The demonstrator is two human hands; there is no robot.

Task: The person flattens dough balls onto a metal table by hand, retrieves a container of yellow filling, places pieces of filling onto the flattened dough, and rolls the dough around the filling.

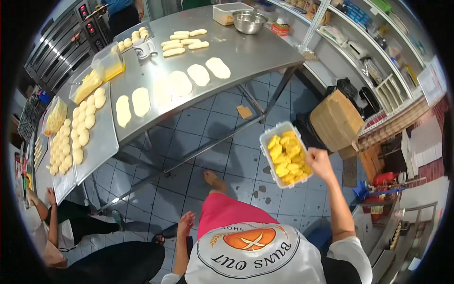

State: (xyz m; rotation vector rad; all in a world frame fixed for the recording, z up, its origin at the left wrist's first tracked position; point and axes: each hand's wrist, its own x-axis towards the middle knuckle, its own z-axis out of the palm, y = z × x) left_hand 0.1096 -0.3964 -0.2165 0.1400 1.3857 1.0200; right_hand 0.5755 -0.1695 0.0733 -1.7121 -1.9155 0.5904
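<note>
My right hand (320, 163) is closed on the right rim of a clear plastic container (266, 154). Yellow chunks (287, 158), possibly cut fruit, fill much of it. The container hangs above the tiled floor, right of the steel table (255, 59). Low beside my apron (255, 253), my left hand (186, 223) is empty, its fingers loosely apart. Flattened dough ovals (180, 84) lie along the table's near edge, with rolled dough pieces (174, 51) behind them.
Trays of dough balls (82, 123), a tub of yellow filling (108, 64) and a metal bowl (249, 22) stand on the table. A cardboard box (336, 120) and shelves (373, 71) line the right. Co-workers stand at lower left and by the ovens (61, 47).
</note>
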